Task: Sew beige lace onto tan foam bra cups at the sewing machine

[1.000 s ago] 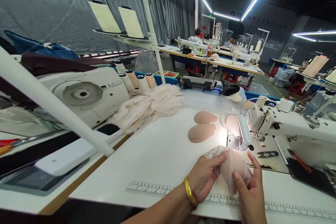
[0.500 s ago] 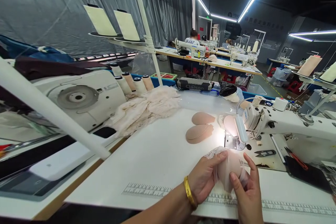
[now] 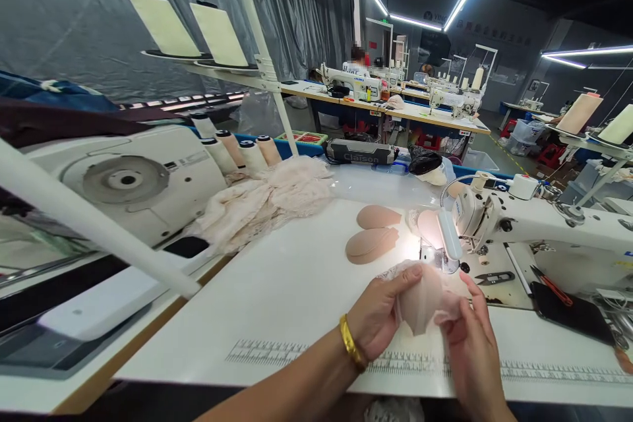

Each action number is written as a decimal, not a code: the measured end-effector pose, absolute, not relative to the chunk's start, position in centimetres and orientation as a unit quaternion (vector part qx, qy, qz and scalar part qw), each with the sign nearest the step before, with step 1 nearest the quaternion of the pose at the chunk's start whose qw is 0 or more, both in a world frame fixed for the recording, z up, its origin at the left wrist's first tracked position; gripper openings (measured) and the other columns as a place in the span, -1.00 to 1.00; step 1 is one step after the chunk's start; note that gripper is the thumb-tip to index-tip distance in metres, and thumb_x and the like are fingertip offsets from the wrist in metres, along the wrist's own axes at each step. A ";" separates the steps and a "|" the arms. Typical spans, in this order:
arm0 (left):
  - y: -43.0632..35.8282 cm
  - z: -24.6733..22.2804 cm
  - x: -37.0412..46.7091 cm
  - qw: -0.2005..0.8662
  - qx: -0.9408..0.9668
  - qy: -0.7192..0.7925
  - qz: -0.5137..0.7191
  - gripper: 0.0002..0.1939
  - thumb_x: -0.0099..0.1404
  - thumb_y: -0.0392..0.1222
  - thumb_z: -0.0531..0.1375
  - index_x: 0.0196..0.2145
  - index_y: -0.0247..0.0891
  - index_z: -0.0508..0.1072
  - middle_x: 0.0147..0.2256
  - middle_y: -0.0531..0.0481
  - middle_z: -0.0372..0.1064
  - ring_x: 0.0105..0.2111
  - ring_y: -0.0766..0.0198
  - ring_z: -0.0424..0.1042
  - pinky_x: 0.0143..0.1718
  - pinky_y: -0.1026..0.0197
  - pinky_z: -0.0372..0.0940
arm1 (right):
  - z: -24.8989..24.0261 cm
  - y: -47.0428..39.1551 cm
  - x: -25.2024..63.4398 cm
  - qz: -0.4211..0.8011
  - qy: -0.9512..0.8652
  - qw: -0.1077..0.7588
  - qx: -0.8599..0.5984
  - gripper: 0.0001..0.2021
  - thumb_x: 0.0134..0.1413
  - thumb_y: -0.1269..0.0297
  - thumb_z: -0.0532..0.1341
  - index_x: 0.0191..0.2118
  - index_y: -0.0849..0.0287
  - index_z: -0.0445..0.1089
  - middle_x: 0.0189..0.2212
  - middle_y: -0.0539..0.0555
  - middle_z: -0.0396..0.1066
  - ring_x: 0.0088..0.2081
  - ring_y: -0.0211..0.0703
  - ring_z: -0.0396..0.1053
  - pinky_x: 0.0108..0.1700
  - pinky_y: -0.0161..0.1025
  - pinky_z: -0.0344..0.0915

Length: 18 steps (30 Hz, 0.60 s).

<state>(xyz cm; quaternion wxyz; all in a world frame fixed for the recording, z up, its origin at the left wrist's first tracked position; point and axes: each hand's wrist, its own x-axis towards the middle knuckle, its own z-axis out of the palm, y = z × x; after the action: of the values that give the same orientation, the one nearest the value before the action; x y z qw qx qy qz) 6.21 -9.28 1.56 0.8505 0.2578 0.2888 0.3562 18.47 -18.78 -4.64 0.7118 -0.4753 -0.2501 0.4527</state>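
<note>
Between my hands is a bra cup [image 3: 419,306] in pale pink, covered with sheer fabric and edged with lace at its upper left. My left hand [image 3: 383,316], with a gold bracelet at the wrist, is closed on its left side, thumb on top. My right hand [image 3: 472,336] pinches the sheer fabric at the right, its index finger pointing up. Just beyond is the lit needle plate of a white sewing machine [image 3: 519,217]. Two beige foam cup pads [image 3: 370,246] lie to the left of it, and another pink piece [image 3: 431,227] rests behind the needle area.
A heap of cream lace fabric [image 3: 281,191] lies at the table's left. Thread snips [image 3: 496,278] and a black phone [image 3: 573,316] sit by the machine. A ruler strip [image 3: 405,362] runs along the front edge. A thread stand pole [image 3: 99,224] crosses the left side.
My right thumb has moved off the face of the cup, and my right hand now pulls the sheer fabric out to the right. The view has shifted slightly.
</note>
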 end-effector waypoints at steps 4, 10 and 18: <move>-8.3 2.1 6.3 0.837 0.253 0.287 0.391 -0.64 0.00 -0.09 0.55 -0.33 -0.34 0.59 -0.34 -0.05 0.51 -0.29 0.20 0.46 -0.20 0.21 0.39 | -4.3 -18.8 18.2 0.480 -0.352 0.643 -0.483 -0.09 0.17 0.04 0.40 0.45 -0.07 -0.15 -0.21 -0.02 0.52 -0.21 -0.13 0.46 -0.03 -0.13 0.39; -7.4 4.9 3.9 0.750 0.610 0.090 0.242 -0.73 0.26 -0.03 0.35 -0.16 -0.25 0.58 -0.24 -0.08 0.54 -0.21 0.07 0.50 -0.13 0.10 0.37 | -3.2 -18.2 22.4 0.282 -0.605 0.524 -0.529 -0.64 0.31 0.18 0.25 0.17 0.02 0.31 -0.21 0.07 0.49 -0.23 -0.10 0.44 -0.13 -0.15 0.41; -3.1 2.4 6.4 0.143 0.984 -0.088 0.053 -0.76 0.05 -0.56 0.31 -0.49 -0.23 0.52 -0.14 0.02 0.56 -0.16 0.14 0.49 0.06 -0.01 0.14 | -2.5 -11.8 29.0 -0.152 -0.869 0.202 -0.425 -0.72 0.37 0.53 0.07 -0.33 0.12 0.41 -0.27 0.04 0.55 -0.24 -0.16 0.35 -0.25 -0.22 0.20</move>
<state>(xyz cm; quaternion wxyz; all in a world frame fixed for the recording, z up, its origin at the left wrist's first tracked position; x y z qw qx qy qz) 6.37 -3.11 2.38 0.1428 0.9844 -0.0885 0.0529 29.00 -11.80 -2.48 0.2022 -0.4249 -0.8691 -0.1522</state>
